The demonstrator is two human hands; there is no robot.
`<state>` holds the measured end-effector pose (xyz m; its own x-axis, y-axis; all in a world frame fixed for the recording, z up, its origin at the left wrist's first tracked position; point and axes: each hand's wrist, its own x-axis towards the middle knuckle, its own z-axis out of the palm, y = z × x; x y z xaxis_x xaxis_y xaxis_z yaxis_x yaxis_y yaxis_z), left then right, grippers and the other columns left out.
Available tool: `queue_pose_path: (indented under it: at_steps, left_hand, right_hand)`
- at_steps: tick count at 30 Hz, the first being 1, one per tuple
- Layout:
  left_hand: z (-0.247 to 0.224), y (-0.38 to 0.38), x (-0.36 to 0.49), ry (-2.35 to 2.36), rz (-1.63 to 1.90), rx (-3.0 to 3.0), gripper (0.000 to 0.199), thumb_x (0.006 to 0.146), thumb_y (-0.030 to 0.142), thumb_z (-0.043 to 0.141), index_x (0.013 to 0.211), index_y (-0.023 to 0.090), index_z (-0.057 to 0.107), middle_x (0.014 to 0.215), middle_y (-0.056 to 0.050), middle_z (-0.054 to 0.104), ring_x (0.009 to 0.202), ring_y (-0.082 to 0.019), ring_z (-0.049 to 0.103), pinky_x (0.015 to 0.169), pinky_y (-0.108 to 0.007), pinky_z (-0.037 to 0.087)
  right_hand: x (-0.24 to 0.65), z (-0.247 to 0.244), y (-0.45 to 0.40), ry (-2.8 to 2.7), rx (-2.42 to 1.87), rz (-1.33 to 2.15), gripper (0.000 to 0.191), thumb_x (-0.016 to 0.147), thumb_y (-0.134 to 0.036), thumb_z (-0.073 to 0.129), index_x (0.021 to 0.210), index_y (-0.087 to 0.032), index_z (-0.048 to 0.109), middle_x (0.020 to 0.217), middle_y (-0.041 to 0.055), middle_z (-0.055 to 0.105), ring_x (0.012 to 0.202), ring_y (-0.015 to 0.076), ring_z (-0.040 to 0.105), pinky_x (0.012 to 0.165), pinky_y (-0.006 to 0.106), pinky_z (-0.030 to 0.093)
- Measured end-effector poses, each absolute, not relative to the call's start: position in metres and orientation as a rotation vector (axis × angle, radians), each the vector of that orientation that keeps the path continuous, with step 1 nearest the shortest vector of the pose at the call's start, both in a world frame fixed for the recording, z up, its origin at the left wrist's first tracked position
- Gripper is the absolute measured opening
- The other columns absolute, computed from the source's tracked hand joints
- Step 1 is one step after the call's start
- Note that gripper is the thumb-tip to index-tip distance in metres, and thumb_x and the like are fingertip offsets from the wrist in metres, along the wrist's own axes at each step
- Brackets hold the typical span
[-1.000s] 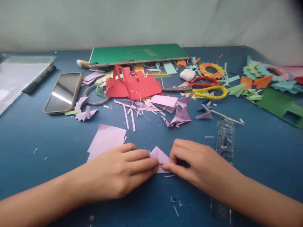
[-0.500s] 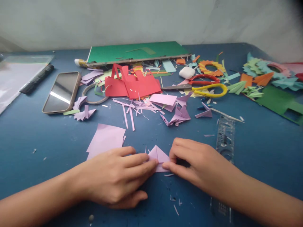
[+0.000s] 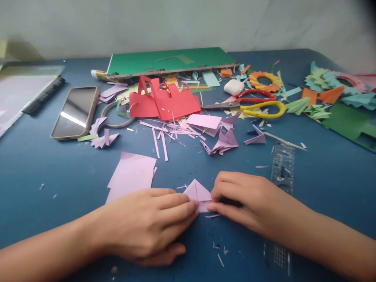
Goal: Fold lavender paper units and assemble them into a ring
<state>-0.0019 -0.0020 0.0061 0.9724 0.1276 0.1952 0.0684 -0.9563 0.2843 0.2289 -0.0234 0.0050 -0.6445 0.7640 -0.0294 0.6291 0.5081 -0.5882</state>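
A small lilac piece of folded paper [image 3: 197,190] lies on the blue table between my hands. Its top is a point with a centre crease, and a flat strip runs along its bottom. My left hand [image 3: 149,225] lies palm down with fingers stretched out, their tips pressing on the paper's left part, and the thumb apart from it. My right hand [image 3: 245,199] pinches the paper's right edge between thumb and curled fingers. Flat lilac paper sheets [image 3: 133,170] lie behind my left hand, partly covered by it.
Scissors [image 3: 255,107] lie beyond my right hand, by red cut paper [image 3: 164,100] and lilac scraps. A phone [image 3: 75,113] and a tape ring [image 3: 119,124] are at left. My right forearm crosses a clear ruler [image 3: 283,168]. Folded paper rings [image 3: 331,82] lie far right.
My right thumb has shifted slightly right along the paper's lower edge. My left fingers have moved a little down and right, still on the paper. The view has shifted slightly.
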Motion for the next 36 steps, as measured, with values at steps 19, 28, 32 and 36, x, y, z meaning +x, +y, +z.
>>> queue_pose_path:
  at_steps: [19,28,32,36]
  left_hand:
    - [0.0063,0.0025,-0.0037,0.102,0.358,2.832,0.019,0.082,0.02,0.049,0.091,0.01,0.063,0.093,-0.012,0.067,0.084,-0.022,0.062,0.076,-0.032,0.05]
    - [0.008,0.0019,-0.0008,0.127,0.267,2.86,0.027,0.084,0.021,0.045,0.102,0.007,0.061,0.099,-0.009,0.067,0.084,-0.021,0.06,0.077,-0.032,0.048]
    - [0.0097,0.0033,-0.0023,0.124,0.313,2.855,0.026,0.081,0.021,0.046,0.096,0.007,0.064,0.096,-0.01,0.068,0.082,-0.022,0.061,0.074,-0.032,0.05]
    - [0.0097,0.0044,-0.0054,0.09,0.358,2.814,0.023,0.076,0.02,0.05,0.087,0.005,0.065,0.089,-0.013,0.069,0.079,-0.022,0.062,0.07,-0.032,0.053]
  right_hand:
    - [0.2343,0.0079,-0.0175,-2.817,-0.704,0.454,0.031,0.094,-0.017,0.033,0.089,-0.019,0.064,0.079,0.0043,0.058,0.065,0.0136,0.046,0.056,0.027,0.034]
    - [0.2318,0.0049,-0.0188,-2.876,-0.657,0.38,0.032,0.094,-0.017,0.031,0.092,-0.017,0.063,0.076,0.0044,0.055,0.063,0.0149,0.041,0.055,0.029,0.031]
    - [0.2349,0.0047,-0.0161,-2.852,-0.609,0.427,0.031,0.093,-0.016,0.033,0.087,-0.016,0.064,0.073,0.0049,0.056,0.063,0.015,0.042,0.056,0.028,0.033]
    - [0.2382,0.0063,-0.0134,-2.841,-0.565,0.465,0.029,0.091,-0.016,0.036,0.081,-0.017,0.063,0.075,0.0064,0.057,0.068,0.0157,0.046,0.061,0.028,0.037]
